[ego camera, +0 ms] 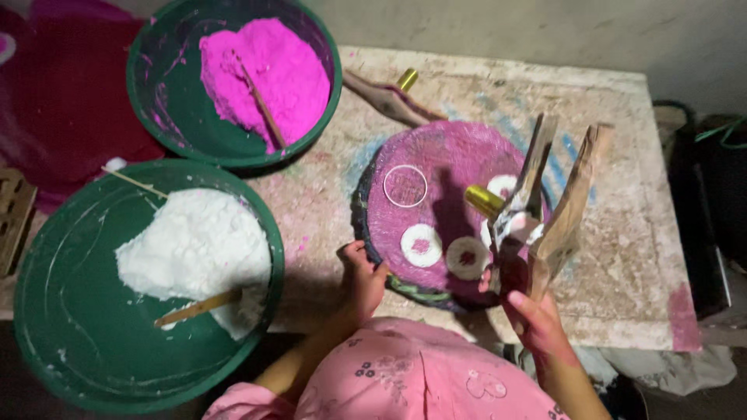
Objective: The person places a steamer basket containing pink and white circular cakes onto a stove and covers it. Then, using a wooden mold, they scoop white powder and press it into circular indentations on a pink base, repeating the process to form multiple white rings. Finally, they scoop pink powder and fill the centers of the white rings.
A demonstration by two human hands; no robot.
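Nearest us, the left hand curls its fingers over the near rim of the round pink-stained board, while the right hand is closed around a paper-wrapped wooden tool held upright above it. White rings with pink centres lie on the board; beyond, left, sit the white-powder basin and pink-powder basin.

Green basin of pink powder, green basin of white powder, spare wooden tool
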